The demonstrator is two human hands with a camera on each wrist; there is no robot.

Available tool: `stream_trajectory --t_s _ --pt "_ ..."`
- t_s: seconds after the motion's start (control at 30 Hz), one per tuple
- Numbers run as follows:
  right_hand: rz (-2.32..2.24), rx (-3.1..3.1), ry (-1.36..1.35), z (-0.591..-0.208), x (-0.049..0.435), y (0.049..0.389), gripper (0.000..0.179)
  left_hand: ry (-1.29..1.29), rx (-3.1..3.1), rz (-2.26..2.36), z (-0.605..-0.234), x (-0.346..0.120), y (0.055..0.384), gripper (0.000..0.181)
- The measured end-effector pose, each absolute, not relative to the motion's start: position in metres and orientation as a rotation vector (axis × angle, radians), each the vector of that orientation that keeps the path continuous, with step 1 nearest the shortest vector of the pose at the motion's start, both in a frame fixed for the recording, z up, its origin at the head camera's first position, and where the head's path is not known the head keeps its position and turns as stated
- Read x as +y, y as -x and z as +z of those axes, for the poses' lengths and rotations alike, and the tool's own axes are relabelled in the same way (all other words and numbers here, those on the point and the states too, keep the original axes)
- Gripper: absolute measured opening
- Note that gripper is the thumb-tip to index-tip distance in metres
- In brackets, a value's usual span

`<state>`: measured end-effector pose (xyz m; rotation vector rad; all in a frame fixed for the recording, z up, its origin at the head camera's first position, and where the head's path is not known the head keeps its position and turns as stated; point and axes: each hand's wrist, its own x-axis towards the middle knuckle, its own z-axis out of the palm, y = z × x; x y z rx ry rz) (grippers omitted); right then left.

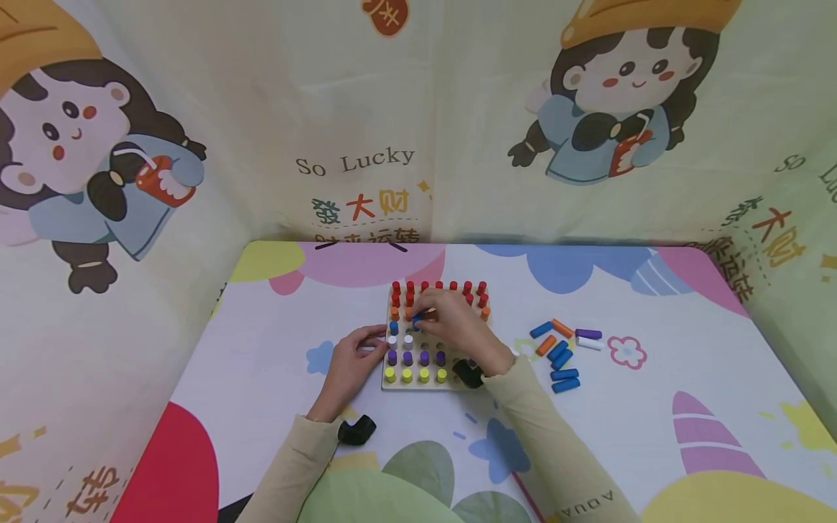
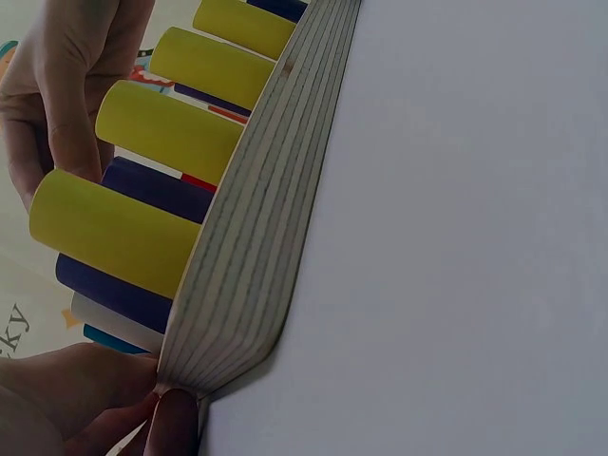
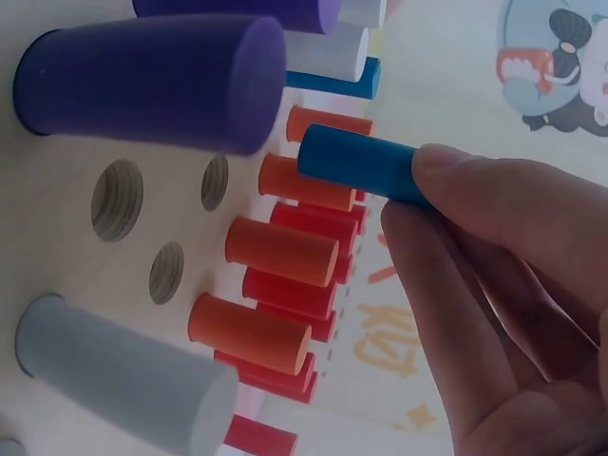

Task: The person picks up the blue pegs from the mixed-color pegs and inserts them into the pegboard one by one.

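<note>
A wooden pegboard (image 1: 418, 387) lies on the table with rows of upright pegs: red at the back, then orange, blue, white, purple and yellow towards the front. My right hand (image 1: 458, 319) is over it, pinching a blue peg (image 3: 356, 163) between thumb and fingers. In the right wrist view that peg is apart from the board, near the orange pegs (image 3: 282, 250). At the board's left edge, my left hand (image 1: 353, 363) grips the side with thumb and fingers. Yellow pegs (image 2: 114, 228) stand close to that hand in the left wrist view. Several holes (image 3: 118, 199) hold no peg.
Right of the board lie loose pegs: several blue ones (image 1: 565, 375), a purple one (image 1: 588, 334), a white one (image 1: 590, 343) and two orange ones (image 1: 546, 345). A patterned cloth (image 1: 261, 407) covers the table. Printed curtains (image 1: 471, 145) hang behind and at the sides.
</note>
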<state>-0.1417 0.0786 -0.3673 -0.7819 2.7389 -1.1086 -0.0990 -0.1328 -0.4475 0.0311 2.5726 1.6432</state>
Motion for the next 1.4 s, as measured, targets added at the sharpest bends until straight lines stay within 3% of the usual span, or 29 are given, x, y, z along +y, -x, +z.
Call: stream_trajectory --t_s 1.4 --pt "-0.934 2.736 0.831 -0.376 0.064 0.150 0.015 -0.042 2.564 1.652 -0.449 -0.134 0.100 0.035"
